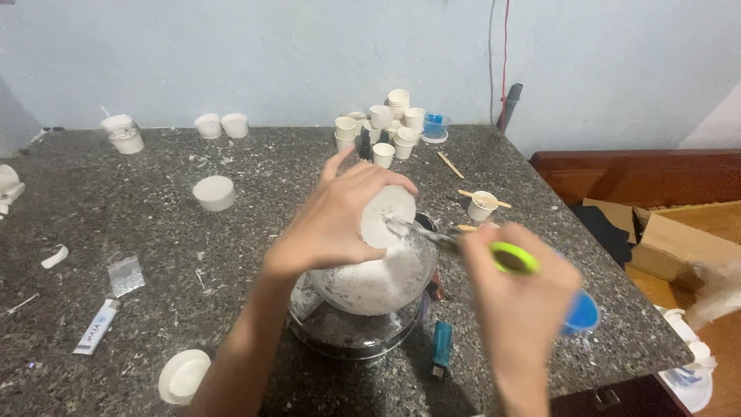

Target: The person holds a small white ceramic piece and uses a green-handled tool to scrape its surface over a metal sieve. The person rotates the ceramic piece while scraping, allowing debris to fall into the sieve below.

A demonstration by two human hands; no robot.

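Lighter (441, 345): lying on the speckled stone table (154, 232), nearest the camera, just in front of the glass bowl; not being touched.
Glass bowl (351, 328): sitting on the table directly under the tilted container, holding dark material and catching whatever is falling.
Container (378, 266): being held tipped on its side over the glass bowl, its mouth facing the right hand; clear walls are caked with white residue, so it is probably feeling dusty and a little slippery. It is looking light and fairly thin-walled, likely to flex or crack under a hard squeeze; the broad base and sides are offering the surest hold.
Left hand (332, 224): wrapping around the container's base from above, fingers spread and gripping firmly.
Right hand (517, 289): closing around a scraping tool with a green handle (513, 259), its metal end working inside the container's mouth.
Blue cup (580, 313): showing just behind the right hand; whether the hand is touching it cannot be told.
White moulded discs (214, 193): resting apart on the table, looking brittle.
Small paper cups (386, 127): clustering at the far edge by the wall.
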